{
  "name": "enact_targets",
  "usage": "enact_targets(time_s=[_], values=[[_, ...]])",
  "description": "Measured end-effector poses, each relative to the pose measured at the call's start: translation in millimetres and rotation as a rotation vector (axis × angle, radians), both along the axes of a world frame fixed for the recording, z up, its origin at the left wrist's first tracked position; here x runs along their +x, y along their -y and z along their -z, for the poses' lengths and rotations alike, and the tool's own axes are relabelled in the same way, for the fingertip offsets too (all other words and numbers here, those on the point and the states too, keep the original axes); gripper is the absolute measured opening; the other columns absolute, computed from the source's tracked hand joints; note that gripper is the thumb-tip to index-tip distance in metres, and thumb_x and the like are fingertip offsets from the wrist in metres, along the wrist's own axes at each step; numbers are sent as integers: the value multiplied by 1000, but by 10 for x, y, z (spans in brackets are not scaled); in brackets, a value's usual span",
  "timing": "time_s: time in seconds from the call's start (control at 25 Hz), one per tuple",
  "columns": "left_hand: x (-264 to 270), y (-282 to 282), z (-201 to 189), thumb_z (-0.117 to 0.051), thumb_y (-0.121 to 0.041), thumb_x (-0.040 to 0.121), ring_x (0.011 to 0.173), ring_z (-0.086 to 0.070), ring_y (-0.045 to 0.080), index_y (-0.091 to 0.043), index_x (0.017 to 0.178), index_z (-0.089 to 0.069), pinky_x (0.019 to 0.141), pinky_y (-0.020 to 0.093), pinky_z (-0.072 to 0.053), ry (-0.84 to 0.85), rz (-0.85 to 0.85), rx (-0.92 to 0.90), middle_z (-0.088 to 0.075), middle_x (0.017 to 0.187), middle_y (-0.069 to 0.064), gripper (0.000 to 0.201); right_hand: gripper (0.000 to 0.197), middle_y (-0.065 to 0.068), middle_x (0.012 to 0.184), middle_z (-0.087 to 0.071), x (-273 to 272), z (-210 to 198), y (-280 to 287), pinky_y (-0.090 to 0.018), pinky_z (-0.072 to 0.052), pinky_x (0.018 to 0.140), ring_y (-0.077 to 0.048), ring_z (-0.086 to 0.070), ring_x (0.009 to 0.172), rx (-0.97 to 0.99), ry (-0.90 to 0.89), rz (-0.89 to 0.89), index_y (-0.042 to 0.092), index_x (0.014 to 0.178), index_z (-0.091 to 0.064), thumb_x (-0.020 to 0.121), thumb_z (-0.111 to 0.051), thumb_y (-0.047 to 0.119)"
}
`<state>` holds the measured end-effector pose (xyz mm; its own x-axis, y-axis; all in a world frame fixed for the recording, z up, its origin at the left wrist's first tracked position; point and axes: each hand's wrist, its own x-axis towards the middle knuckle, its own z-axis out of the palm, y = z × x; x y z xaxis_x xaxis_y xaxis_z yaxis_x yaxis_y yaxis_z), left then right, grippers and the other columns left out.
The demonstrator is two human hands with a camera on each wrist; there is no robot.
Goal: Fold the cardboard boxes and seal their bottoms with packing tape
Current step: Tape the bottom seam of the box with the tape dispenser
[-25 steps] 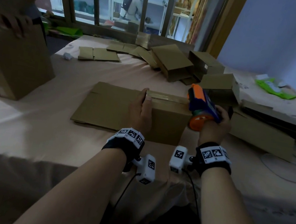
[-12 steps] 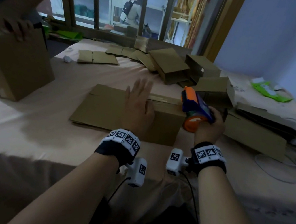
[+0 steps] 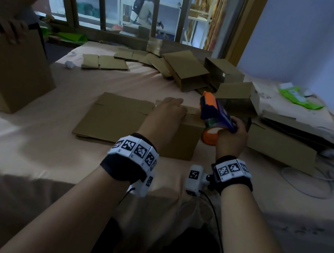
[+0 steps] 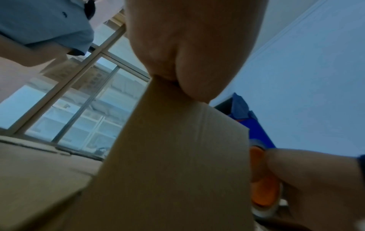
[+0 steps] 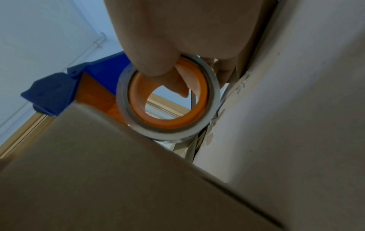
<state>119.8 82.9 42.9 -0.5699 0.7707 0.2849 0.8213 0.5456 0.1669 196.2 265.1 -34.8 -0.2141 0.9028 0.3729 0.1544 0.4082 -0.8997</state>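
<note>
A small brown cardboard box [image 3: 184,137] stands on the cloth-covered table [image 3: 30,138], partly on a stack of flat cardboard [image 3: 115,116]. My left hand [image 3: 168,113] lies on the box's top, fingers reaching across the taped seam. In the left wrist view the left hand's palm [image 4: 193,46] presses the top edge of the box [image 4: 177,156]. My right hand [image 3: 231,136] grips a blue and orange tape dispenser [image 3: 215,116] at the box's right end. The right wrist view shows fingers hooked through the tape roll [image 5: 171,123] beside the box [image 5: 118,179].
Another person's hand [image 3: 14,27] rests on a big box [image 3: 11,72] at the left. Folded boxes [image 3: 185,70] and flat pieces [image 3: 104,62] lie at the back. A long box [image 3: 280,147], a white cable [image 3: 305,181] and green packets [image 3: 298,96] are at the right.
My left hand rose off the box with fingers spread, then came back down onto its top. The dispenser stayed at the box's right end, shifting slightly.
</note>
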Motion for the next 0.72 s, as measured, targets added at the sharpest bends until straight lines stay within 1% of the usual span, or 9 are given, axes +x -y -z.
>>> enact_targets(time_s=[0.08,0.16,0.28,0.32,0.4,0.48,0.52,0.6,0.72], values=[[-14,-56,-17,-39,-21,102,121,-52,31,-15,143,-46,102,44,-42,45,37,-39,-57,126,11,42,37,-4,111,-65,-6,5,-5,-34,-52,91,-18,-60,102,9,10,-26,18,111,-66,81,-55,-2],[41,-147,27,-30,-40,99,113,-54,34,-23,153,-26,101,54,-38,48,-1,-66,-59,119,11,56,36,-4,108,-65,-13,7,-7,-39,-53,89,-19,-61,99,29,24,-47,20,108,-66,78,-57,2],[144,-357,80,-22,-64,91,131,-40,45,-15,144,-40,107,71,-16,51,-129,-119,-50,138,21,75,33,-4,101,-66,27,18,-43,-48,-53,85,-23,-61,94,17,39,-111,27,99,-64,72,-57,9],[183,-409,81,-20,-73,87,137,-33,46,-11,142,-43,108,72,-11,66,-149,-151,-45,144,24,86,32,-4,100,-65,64,9,-44,-49,-54,85,-23,-61,94,7,60,-142,29,98,-64,72,-57,12],[247,-476,72,-18,-85,81,145,-18,46,-6,150,-33,114,68,-4,34,-116,-221,-33,153,26,106,34,-5,102,-65,157,-72,-64,-44,-54,84,-24,-61,95,4,148,-193,25,104,-66,73,-58,13],[275,-517,111,-23,-86,81,146,-18,45,-5,154,-23,117,62,-9,-80,-71,-255,-31,154,27,109,35,-4,100,-66,233,-183,-132,-35,-51,79,-23,-62,94,40,319,-210,18,110,-68,77,-62,9],[272,-532,143,-29,-81,84,143,-25,45,-6,152,-28,116,61,-16,-131,-74,-236,-36,151,27,101,35,-3,100,-65,253,-246,-153,-33,-50,77,-22,-62,93,85,406,-210,18,111,-67,77,-65,10],[225,-551,203,-39,-65,87,134,-38,45,-8,145,-37,110,60,-27,-172,-99,-175,-44,143,25,81,44,-2,107,-60,254,-358,-152,-35,-51,82,-21,-59,97,235,528,-193,23,122,-61,78,-69,19],[186,-519,233,-42,-53,86,132,-40,46,-15,146,-36,109,61,-28,-161,-95,-149,-44,144,21,71,50,-2,118,-56,168,-407,-56,-43,-51,89,-22,-57,105,414,558,-227,28,130,-52,82,-64,20]])
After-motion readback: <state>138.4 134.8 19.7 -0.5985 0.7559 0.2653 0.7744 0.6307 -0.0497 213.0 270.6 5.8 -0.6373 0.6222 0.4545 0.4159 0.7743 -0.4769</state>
